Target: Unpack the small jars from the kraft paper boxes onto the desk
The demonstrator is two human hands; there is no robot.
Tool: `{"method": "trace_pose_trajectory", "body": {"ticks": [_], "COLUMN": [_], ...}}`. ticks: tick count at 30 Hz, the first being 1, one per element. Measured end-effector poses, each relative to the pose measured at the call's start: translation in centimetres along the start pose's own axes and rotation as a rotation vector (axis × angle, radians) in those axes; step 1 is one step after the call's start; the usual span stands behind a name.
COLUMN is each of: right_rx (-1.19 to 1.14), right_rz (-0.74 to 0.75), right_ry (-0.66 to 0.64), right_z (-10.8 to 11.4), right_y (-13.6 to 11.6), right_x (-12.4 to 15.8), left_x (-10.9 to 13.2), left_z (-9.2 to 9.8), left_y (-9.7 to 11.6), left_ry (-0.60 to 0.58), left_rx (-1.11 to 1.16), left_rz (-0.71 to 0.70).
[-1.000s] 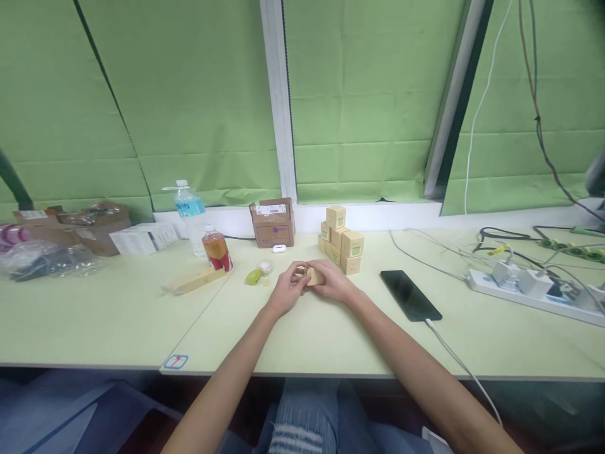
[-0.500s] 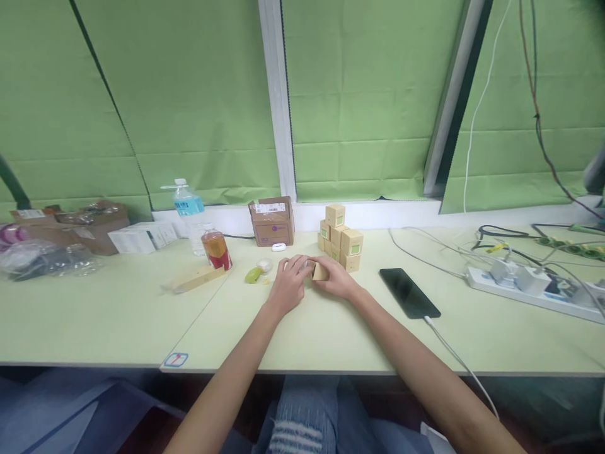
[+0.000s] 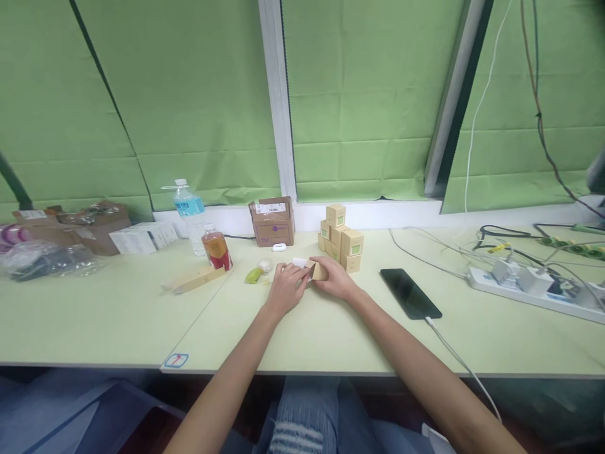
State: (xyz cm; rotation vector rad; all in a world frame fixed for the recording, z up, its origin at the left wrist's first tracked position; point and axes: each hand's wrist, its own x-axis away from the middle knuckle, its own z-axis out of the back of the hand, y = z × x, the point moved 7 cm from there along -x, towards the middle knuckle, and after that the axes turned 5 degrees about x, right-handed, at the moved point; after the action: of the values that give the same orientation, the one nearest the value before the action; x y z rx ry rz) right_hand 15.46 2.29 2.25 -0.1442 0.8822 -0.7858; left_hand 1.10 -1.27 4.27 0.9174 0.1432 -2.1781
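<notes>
A small tan cardboard box (image 3: 318,271) lies on the pale green table (image 3: 331,334), and my right hand (image 3: 338,280) is closed around it from the right. My left hand (image 3: 285,287) pinches a white piece (image 3: 299,262) at the box's open left end. Just behind stands a stack of several similar tan boxes with green labels (image 3: 339,239).
A black phone (image 3: 410,294) on a white cable lies to the right, a power strip (image 3: 529,284) with cables beyond it. To the left are a green-yellow object (image 3: 254,275), a red-labelled jar (image 3: 217,250), a water bottle (image 3: 190,214), a flat tan carton (image 3: 193,280) and a brown box (image 3: 273,222).
The hands and box shifted slightly away from me towards the stack. A white piece now shows at the box's left end between my left fingers.
</notes>
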Motion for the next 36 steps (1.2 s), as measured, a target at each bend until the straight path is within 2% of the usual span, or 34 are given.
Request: {"method": "trace_pose_trajectory", "body": {"ticks": [3,8,11,13,16,19,21,25,30,36], "right_rx": [0.0,0.075,0.095,0.109,0.135,0.162,0.194,0.272,0.334,0.402], "right_rz": [0.014,0.071,0.076,0.055,-0.029,-0.15,-0.202,-0.207,-0.174,-0.199], "right_ry": [-0.001,-0.065,-0.092,-0.089,-0.052,-0.003,0.043,0.108,0.064,-0.003], "right_z": [-0.1,-0.5,-0.7,-0.8,-0.6,-0.4,-0.3,-0.2,-0.4,-0.2], "right_y": [-0.1,-1.0,-1.2,-1.0,-0.1,1.5,2.3,2.9,2.2,2.1], "right_x": [0.1,0.2,0.3,0.2,0.2,0.4,0.5,0.7,0.6,0.3], "left_x": [0.0,0.1,0.2,0.1,0.2,0.8,1.1,1.3,1.1,1.8], "left_z": [-0.1,-0.8,-0.9,-0.6,0.7,2.0,2.5,2.1,1.3,1.5], "left_y": [-0.3,-0.7,-1.1,-1.4,-2.1,-3.7,-4.7,-5.8,-5.6,-7.9], "left_ry": [0.021,-0.036,-0.03,0.031,0.212,0.405,0.47,0.419,0.33,0.449], "left_rx": [0.005,0.006,0.07,0.123,0.214,0.314,0.344,0.405,0.393,0.489], "left_rz": [0.042,0.09,0.126,0.162,0.228,0.343,0.42,0.479,0.452,0.614]}}
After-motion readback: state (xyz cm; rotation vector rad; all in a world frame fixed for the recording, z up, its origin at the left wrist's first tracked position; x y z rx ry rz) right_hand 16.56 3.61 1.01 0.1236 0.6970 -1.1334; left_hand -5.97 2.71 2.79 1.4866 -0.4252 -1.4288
